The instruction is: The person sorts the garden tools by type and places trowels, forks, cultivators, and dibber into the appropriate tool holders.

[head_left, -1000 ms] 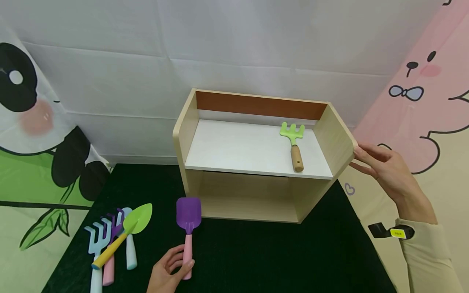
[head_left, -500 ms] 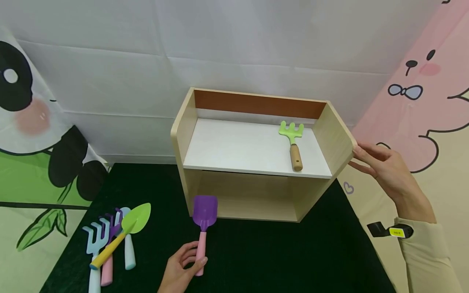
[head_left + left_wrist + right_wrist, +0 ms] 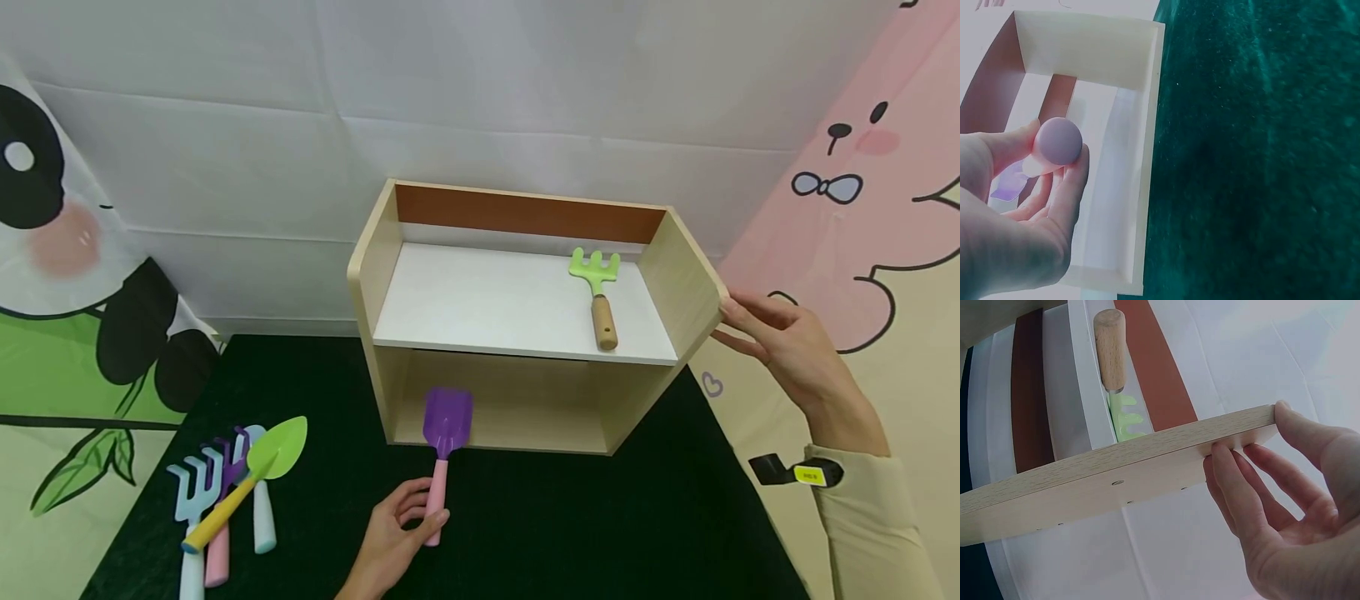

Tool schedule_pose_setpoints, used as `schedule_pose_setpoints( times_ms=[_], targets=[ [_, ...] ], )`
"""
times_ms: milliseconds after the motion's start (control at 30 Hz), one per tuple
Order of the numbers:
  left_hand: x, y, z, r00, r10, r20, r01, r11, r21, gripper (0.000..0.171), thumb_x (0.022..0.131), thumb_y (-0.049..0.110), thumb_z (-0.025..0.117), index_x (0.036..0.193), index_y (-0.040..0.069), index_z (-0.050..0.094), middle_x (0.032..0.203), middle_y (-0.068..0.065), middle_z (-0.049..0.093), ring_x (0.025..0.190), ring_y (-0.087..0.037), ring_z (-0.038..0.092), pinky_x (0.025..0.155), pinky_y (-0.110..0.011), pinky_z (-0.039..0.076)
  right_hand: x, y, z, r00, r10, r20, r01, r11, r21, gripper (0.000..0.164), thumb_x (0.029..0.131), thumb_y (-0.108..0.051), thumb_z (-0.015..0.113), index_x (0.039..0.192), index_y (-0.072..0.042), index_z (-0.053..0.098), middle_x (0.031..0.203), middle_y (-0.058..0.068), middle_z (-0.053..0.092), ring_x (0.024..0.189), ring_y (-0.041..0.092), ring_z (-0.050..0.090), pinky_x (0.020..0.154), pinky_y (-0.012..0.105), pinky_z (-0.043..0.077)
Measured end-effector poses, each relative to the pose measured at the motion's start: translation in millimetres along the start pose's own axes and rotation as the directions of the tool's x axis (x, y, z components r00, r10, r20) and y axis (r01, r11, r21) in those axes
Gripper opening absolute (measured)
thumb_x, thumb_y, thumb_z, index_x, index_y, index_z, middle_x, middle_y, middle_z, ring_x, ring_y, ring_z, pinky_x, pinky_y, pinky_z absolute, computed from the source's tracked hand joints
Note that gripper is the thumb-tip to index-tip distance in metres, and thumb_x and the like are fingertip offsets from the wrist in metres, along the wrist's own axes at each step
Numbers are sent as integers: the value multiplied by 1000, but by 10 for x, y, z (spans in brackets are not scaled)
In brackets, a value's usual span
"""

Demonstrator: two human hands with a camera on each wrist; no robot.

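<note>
Purple shovel [image 3: 447, 431] before wooden shelf [image 3: 381, 267]

Left hand [image 3: 393, 533] pinches the pink handle [image 3: 437, 485], now farther right, blade [image 3: 449, 412] overlapping the lower compartment [image 3: 536, 400] from above. Right hand [image 3: 797, 354] grips the side panel [image 3: 684, 287]. Only the left wrist view shows the handle end-on.

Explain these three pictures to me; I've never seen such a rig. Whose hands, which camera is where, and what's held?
There is no machine: a person is working bare-handed. The wide picture comes from a camera on the head, looking forward and down; the other two come from one camera on each wrist. The left hand holds the purple scoop by its pink handle. The right hand holds the right side of the shelf, thumb on its front edge. On the white board lies a green fork. On the dark surface, to the person's left, lie a green trowel, a blue fork, a purple fork and another blue tool, partly hidden.
</note>
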State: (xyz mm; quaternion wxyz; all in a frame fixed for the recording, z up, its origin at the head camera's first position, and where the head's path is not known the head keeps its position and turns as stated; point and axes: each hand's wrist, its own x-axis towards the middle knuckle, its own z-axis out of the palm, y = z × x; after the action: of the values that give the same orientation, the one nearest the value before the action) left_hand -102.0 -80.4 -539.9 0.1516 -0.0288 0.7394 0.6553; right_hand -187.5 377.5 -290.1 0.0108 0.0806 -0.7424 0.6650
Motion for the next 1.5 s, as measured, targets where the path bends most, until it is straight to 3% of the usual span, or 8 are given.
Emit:
schedule_pose_setpoints(
  times_ms=[633, 733, 833, 1000, 1500],
  targets=[
    [301, 156, 280, 990, 114, 81, -112, 993, -30, 60, 82, 26, 74, 131, 4, 48, 117, -13, 59, 101, -22, 61, 82, -30, 53, 12, -7, 17, 1000, 1, 1, -1, 1000, 4, 42, 95, -10, 56, 135, -1, 50, 126, 6, 56, 102, 12, 64, 81, 27, 53],
    [285, 291, 319, 989, 114, 94, -111, 993, -44, 57, 84, 21, 73, 131, 1, 47, 117, -16, 59, 101, -24, 61, 81, -32, 54, 16, -2, 13, 1000, 3, 2, -3, 1000, 6, 42, 95, -10, 57, 135, -1, 50, 126, 6, 56, 102, 12, 64, 81, 27, 53],
    [322, 326, 369, 988, 118, 99, -112, 992, -65, 56, 84, 17, 72, 131, -1, 47, 116, -16, 59, 100, -25, 61, 80, -34, 54, 15, 3, 8, 1000, 3, 4, -3, 1000, -1, 42, 95, -11, 56, 135, -1, 49, 126, 6, 56, 103, 11, 64, 82, 27, 52],
    [473, 230, 467, 987, 137, 81, -133, 990, -46, 56, 84, 22, 73, 131, 3, 48, 115, -13, 60, 98, -22, 61, 79, -31, 54, 11, 5, -1, 1000, -1, 7, 1, 1000, -13, 42, 95, -11, 56, 136, -1, 49, 126, 6, 56, 103, 11, 64, 82, 27, 52],
    [722, 342, 742, 979, 189, 79, -186, 982, -39, 49, 85, 20, 73, 126, 3, 52, 108, -13, 63, 92, -22, 62, 73, -29, 55, 9, 4, 3, 1000, -8, 9, 8, 1000, -10, 41, 96, -10, 55, 135, -1, 49, 125, 5, 57, 103, 11, 64, 81, 26, 53]
  ],
)
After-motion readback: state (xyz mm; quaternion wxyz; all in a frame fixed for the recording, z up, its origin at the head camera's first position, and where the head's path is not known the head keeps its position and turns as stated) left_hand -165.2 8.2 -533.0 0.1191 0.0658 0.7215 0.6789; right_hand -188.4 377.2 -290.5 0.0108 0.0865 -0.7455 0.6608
